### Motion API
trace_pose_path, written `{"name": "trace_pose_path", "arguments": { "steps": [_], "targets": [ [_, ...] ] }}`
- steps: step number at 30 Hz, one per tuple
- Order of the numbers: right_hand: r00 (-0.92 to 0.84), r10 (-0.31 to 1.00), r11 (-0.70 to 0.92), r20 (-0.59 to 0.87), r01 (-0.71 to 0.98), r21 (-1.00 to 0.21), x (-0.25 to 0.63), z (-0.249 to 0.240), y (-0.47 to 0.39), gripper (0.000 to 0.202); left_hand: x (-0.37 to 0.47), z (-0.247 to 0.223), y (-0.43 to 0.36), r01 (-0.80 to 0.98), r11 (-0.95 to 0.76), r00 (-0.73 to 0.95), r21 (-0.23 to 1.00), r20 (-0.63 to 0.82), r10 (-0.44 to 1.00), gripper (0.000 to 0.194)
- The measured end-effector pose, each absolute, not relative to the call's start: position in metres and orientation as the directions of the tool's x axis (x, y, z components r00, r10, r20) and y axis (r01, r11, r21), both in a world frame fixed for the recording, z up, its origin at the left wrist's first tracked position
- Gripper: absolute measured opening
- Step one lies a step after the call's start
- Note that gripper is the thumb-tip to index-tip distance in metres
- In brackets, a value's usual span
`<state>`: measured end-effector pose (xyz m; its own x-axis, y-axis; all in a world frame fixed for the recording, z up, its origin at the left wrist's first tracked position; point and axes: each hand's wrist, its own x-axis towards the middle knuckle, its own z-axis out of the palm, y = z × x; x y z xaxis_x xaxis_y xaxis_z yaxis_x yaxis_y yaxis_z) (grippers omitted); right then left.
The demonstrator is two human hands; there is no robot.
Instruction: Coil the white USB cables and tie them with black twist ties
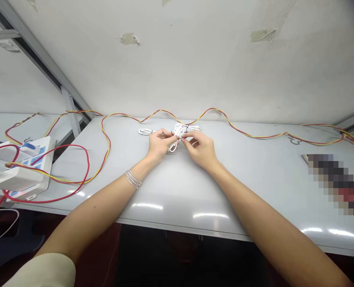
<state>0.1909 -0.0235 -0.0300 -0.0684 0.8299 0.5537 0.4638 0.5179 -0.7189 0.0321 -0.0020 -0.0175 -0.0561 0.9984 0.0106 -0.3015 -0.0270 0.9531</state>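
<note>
1. Sitting over the far half of the table (177, 179), the white cable (179, 129) is looking light and kinda bendy, probably best gripped mid-bundle.
2. Left hand (159, 145) is gripping its loops.
3. Right hand (201, 149) is pinching the dark tie (180, 138); both arms (102, 205) are pointing forward, forming a V.

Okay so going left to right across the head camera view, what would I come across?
White power strip, silver bracelet, left hand, white cable bundle, right hand, small dark curled ties, pixelated object.
</note>
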Motion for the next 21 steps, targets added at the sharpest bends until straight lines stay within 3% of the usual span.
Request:
{"name": "trace_pose_path", "arguments": {
  "steps": [9,21],
  "targets": [
    [-0.02,0.834,0.479,0.552,0.524,-0.705,0.187,-0.03,-0.026,0.007,0.032,-0.02,-0.001,-0.27,-0.072,-0.076,0.96,0.053,0.996,0.041],
    [0.088,0.941,0.243,0.326,0.493,-0.835,0.18,-0.023,-0.032,0.017,0.032,-0.031,0.002,-0.066,-0.342,-0.07,0.937,0.338,0.939,0.026]
  ]
}}
